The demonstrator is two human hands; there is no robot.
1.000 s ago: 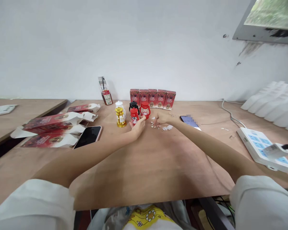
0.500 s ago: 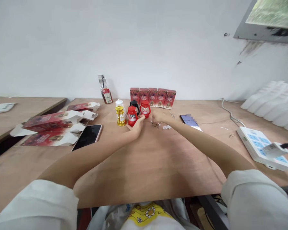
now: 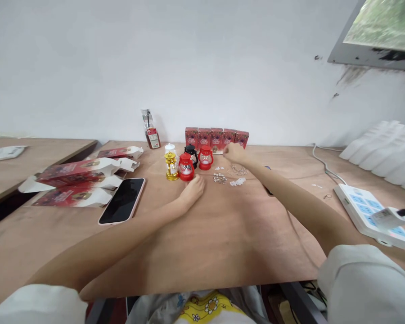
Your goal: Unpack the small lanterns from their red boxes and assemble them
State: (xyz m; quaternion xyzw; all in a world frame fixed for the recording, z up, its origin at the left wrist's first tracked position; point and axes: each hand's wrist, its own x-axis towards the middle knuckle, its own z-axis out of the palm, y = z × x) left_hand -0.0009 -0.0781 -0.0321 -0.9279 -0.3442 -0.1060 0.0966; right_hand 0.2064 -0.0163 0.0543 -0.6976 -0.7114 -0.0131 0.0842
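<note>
My left hand (image 3: 193, 191) rests on the table just in front of a red lantern (image 3: 186, 168), its fingers curled together; whatever they hold, if anything, is hidden. Beside that lantern stand a gold lantern (image 3: 171, 167), a white one (image 3: 169, 149), a black one (image 3: 191, 155) and a second red lantern (image 3: 205, 158). My right hand (image 3: 234, 153) is raised in front of the red boxes, with closed fingers; I cannot make out anything in them. Below it lie thin wire pieces (image 3: 239, 171), small round metal pieces (image 3: 219, 178) and white plastic pieces (image 3: 238, 182).
Several red printed boxes (image 3: 204, 137) stand along the wall. At left are flattened boxes (image 3: 76, 173) and a phone (image 3: 122, 201); a bottle (image 3: 153, 136) stands behind. My right forearm covers most of another phone (image 3: 268, 189). A power strip (image 3: 371, 213) and white stacked forms (image 3: 384, 150) are at right.
My left hand has drawn back from the front red lantern toward me. My right hand has moved up and right, away from the small metal pieces, uncovering them.
</note>
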